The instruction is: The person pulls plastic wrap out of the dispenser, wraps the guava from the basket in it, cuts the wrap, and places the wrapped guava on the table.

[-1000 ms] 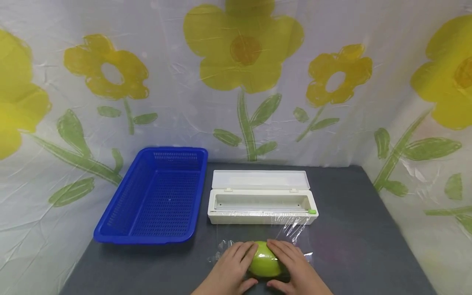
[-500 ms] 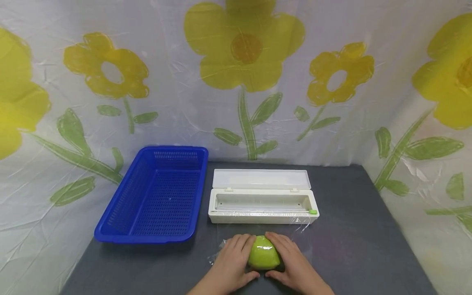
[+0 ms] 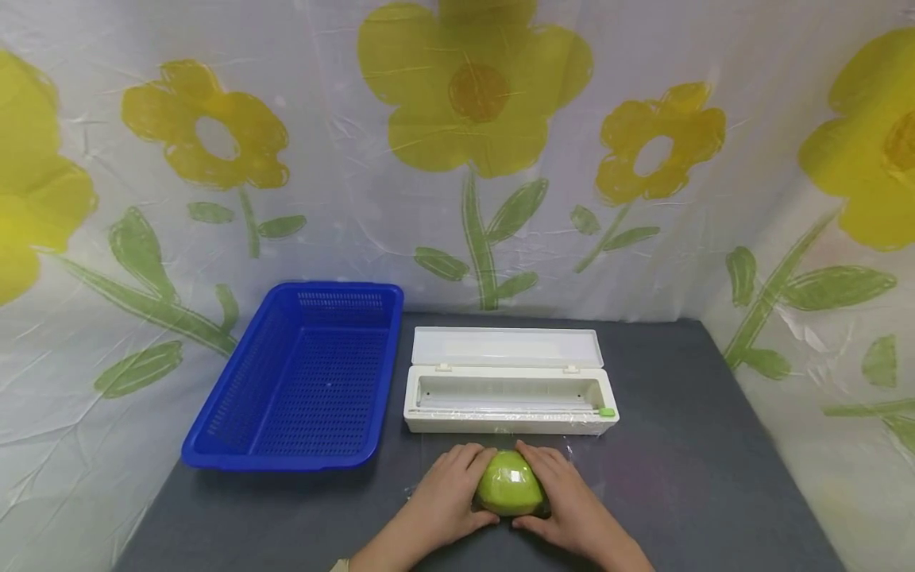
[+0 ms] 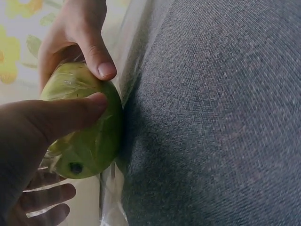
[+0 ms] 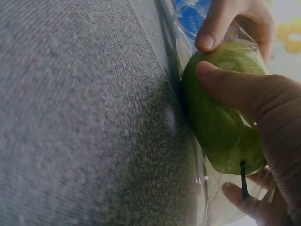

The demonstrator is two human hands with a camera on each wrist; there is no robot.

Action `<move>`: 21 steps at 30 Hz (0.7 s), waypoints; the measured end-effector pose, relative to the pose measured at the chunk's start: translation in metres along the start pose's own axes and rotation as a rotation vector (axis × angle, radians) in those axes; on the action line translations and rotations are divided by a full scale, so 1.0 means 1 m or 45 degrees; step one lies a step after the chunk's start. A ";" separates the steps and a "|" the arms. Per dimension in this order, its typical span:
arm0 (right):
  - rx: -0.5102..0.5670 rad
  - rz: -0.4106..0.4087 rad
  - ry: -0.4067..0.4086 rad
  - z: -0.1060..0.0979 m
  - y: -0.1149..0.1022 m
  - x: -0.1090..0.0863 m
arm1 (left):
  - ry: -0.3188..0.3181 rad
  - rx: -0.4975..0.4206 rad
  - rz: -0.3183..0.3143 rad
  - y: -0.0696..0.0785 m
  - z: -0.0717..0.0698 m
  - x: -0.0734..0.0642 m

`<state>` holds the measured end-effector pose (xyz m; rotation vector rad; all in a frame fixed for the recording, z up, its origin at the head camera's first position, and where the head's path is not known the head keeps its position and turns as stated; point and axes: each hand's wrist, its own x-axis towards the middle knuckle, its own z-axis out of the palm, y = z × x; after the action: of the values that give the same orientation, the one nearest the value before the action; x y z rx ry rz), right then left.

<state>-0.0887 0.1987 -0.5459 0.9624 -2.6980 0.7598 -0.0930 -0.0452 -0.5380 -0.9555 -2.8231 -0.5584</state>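
Observation:
A green pear (image 3: 509, 485), wrapped in clear cling film (image 4: 113, 197), lies on the table in front of me. My left hand (image 3: 449, 491) holds its left end and my right hand (image 3: 563, 499) its right end. Both thumbs are on the near side, with the fingers reaching over the top and far side. The right wrist view shows a dark stem (image 5: 243, 180) at the right end. Just beyond the hands stands a white cling film dispenser (image 3: 511, 424) with its lid raised; film runs from its front edge towards the pear. The hands hide part of the film.
To the left of the dispenser sits a blue perforated basket (image 3: 286, 462). Dark grey cloth covers the table (image 3: 700, 477). A flowered curtain (image 3: 322, 214) hangs behind it and along both sides.
Both hands have moved the pear away from me, closer to the dispenser. Less loose film shows between the pear and the dispenser, and beside the hands. The basket and dispenser stay put.

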 end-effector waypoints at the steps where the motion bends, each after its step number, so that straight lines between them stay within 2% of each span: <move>1: -0.025 -0.007 0.010 -0.001 0.000 0.000 | -0.002 0.001 0.002 0.000 0.000 0.001; 7: -0.099 -0.066 0.125 -0.004 -0.001 -0.001 | 0.010 0.011 -0.008 -0.002 0.002 0.004; 13: -0.099 -0.244 0.207 -0.002 -0.001 -0.001 | -0.026 -0.008 -0.053 -0.003 0.002 0.006; 18: -0.114 -0.215 0.187 0.001 0.000 -0.001 | -0.070 -0.019 -0.075 0.001 -0.002 0.004; 21: -0.118 -0.193 0.172 0.002 0.000 0.000 | -0.033 0.010 -0.040 0.005 -0.006 0.002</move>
<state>-0.0887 0.1979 -0.5478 1.0401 -2.4882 0.6402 -0.0914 -0.0424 -0.5308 -0.9254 -2.8653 -0.5422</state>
